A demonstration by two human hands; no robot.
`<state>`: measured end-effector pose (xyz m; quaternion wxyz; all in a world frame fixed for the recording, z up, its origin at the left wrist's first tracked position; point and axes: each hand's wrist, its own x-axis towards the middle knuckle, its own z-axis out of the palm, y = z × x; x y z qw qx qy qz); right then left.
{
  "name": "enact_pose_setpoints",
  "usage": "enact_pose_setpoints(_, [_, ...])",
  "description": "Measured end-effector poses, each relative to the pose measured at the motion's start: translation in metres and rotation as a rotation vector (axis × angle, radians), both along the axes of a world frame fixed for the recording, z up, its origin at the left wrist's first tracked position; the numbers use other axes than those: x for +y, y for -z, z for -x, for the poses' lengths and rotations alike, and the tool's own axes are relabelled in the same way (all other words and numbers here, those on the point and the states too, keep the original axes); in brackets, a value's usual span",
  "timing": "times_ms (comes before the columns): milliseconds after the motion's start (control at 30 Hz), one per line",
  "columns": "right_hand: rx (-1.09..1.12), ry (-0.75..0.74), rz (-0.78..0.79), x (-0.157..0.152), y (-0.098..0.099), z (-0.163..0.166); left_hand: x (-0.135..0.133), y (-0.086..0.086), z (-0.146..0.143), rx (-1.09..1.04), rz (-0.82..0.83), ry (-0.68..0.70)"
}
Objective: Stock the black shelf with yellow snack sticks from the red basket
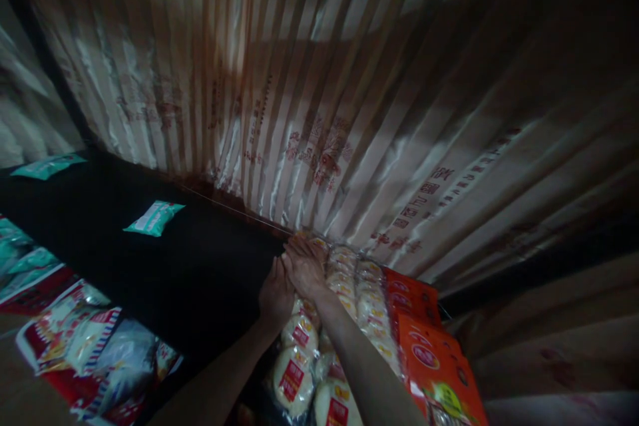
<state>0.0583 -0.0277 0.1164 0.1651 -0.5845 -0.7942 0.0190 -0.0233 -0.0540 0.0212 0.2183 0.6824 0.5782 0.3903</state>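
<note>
Both my arms reach forward into a dim corner under hanging plastic strip curtains (319, 100). My right hand (303, 265) lies flat, fingers together, on top of a row of clear packets of round white buns (349, 283) with red and yellow labels. My left hand (275, 294) presses against the left side of the same row, at the edge of the dark shelf (200, 266); its fingers are hidden behind the packets. More of these packets (294, 379) lie lower down between my forearms.
Orange-red packages (424, 339) stand to the right of the buns. A green-and-white packet (154, 217) and another (47, 165) lie on the dark shelf to the left. Red-and-white wrapped goods (90, 346) fill the lower left.
</note>
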Motion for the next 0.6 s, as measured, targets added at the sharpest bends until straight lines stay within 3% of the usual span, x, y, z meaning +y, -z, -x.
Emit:
enact_pose_setpoints(133, [-0.065,-0.064,0.094,0.017,-0.004,0.001,0.009,-0.019,0.006,-0.102,0.028,0.060])
enact_pose_setpoints(233, [-0.105,-0.106,0.141,0.021,-0.008,-0.002,0.013,-0.025,0.006,-0.124,0.017,0.102])
enact_pose_setpoints(433, [-0.119,-0.118,0.142,0.020,-0.014,-0.003,0.014,-0.011,-0.001,-0.058,0.003,0.140])
enact_pose_setpoints(600, [-0.074,-0.097,0.071,0.032,-0.002,-0.009,0.013,-0.005,-0.004,-0.026,-0.004,0.073])
